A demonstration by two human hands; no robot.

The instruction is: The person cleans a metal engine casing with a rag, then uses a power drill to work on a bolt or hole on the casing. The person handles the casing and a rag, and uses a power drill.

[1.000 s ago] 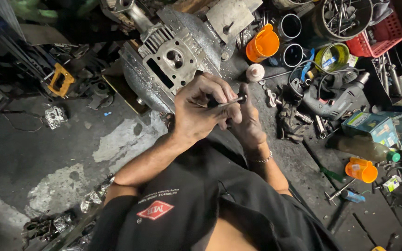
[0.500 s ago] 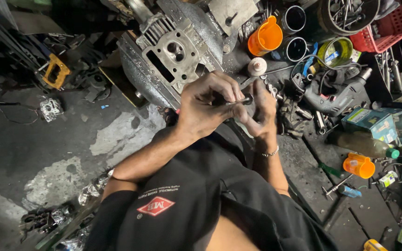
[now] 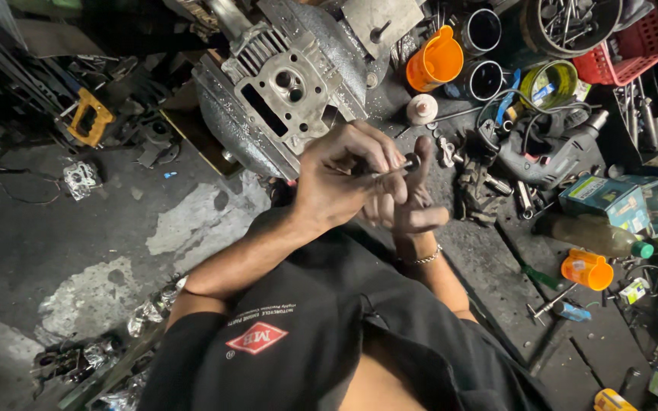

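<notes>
My left hand [image 3: 340, 183] is closed around a thin dark metal rod with a small round head [image 3: 411, 161], held in front of my chest. My right hand [image 3: 413, 209], with a bracelet at the wrist, sits just behind it with its fingers spread. One finger points up and touches the rod's round head. Just beyond both hands a grey metal engine cylinder head [image 3: 287, 91] rests on a rounded metal block on the dark floor.
An orange jug [image 3: 436, 59], two dark cans [image 3: 485, 76], a white knob [image 3: 422, 109], a power drill [image 3: 554, 156], a red basket [image 3: 624, 53], a small orange cup [image 3: 586, 269], boxes [image 3: 611, 202] and loose tools crowd the right. A yellow tool [image 3: 89, 118] lies at left.
My right hand's fingers have spread away from the rod, leaving one finger on its head. My left hand keeps its grip. The view has drifted slightly.
</notes>
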